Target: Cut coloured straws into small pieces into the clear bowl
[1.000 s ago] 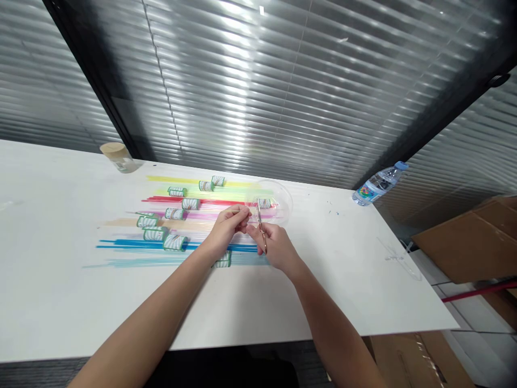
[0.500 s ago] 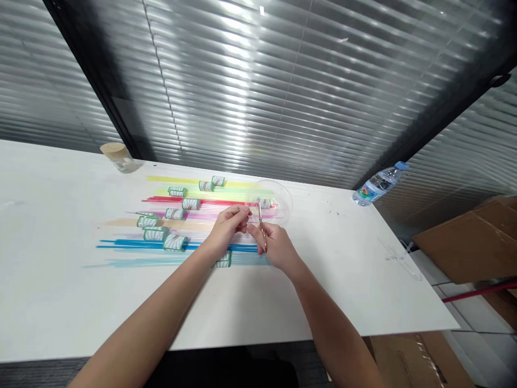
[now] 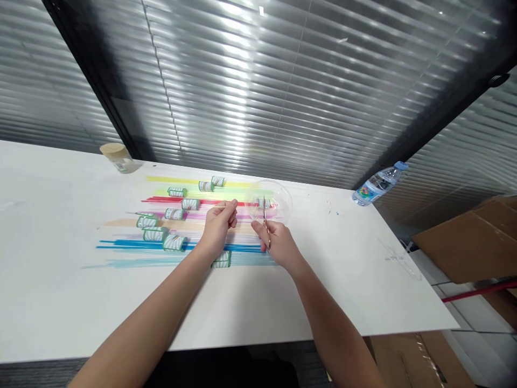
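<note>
Scissors (image 3: pixel 265 217): in the right hand, above the middle of the worktop (image 3: pixel 343 285); metal, slender, coppery handles, blades toward the far edge.
Right hand (image 3: pixel 283 247): gripping the scissors by the handles.
Left hand (image 3: pixel 215 229): fingers pinched together; whether they hold anything cannot be told.
Risk, fingers: a nick, if the left hand comes between the blades.
Risk, layout: rows could mix or bands roll, if a wrist drags across them.
Strips (image 3: pixel 129 244): thin, straight, smooth, plastic-looking; parallel coloured rows beneath the hands.
Bands (image 3: pixel 175 243): curled, patterned, green-edged, paper-like; on and among the rows.
Dish (image 3: pixel 290 198): clear, round, shallow; over the strips' right ends.
Container (image 3: pixel 121 163): clear body, tan lid; near the far edge, left.
Bottle (image 3: pixel 372 189): clear plastic, blue cap; at the far right corner.
</note>
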`<action>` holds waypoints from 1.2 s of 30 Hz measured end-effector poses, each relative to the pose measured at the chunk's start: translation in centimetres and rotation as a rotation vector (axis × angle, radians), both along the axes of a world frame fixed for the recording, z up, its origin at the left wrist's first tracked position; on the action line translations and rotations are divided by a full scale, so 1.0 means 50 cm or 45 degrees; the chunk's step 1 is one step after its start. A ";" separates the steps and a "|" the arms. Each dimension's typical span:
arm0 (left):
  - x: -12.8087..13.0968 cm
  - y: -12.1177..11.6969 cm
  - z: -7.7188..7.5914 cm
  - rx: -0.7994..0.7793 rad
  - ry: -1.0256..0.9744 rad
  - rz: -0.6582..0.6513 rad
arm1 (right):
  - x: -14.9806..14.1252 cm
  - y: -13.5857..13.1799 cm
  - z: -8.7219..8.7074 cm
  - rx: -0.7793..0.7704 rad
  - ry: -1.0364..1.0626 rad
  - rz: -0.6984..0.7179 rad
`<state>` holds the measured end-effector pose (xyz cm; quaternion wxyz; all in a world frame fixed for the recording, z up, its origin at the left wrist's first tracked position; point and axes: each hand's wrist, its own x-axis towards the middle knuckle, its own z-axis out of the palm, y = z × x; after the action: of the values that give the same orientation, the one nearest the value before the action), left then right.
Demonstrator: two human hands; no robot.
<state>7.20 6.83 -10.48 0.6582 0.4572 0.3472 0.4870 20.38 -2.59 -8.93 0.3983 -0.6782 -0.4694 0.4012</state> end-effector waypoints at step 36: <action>-0.007 0.007 -0.004 -0.092 -0.145 -0.103 | -0.004 -0.004 0.000 0.025 -0.066 0.026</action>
<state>6.86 7.19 -10.71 0.7120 0.4184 0.3078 0.4726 20.17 -2.78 -8.93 0.3886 -0.6797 -0.4903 0.3829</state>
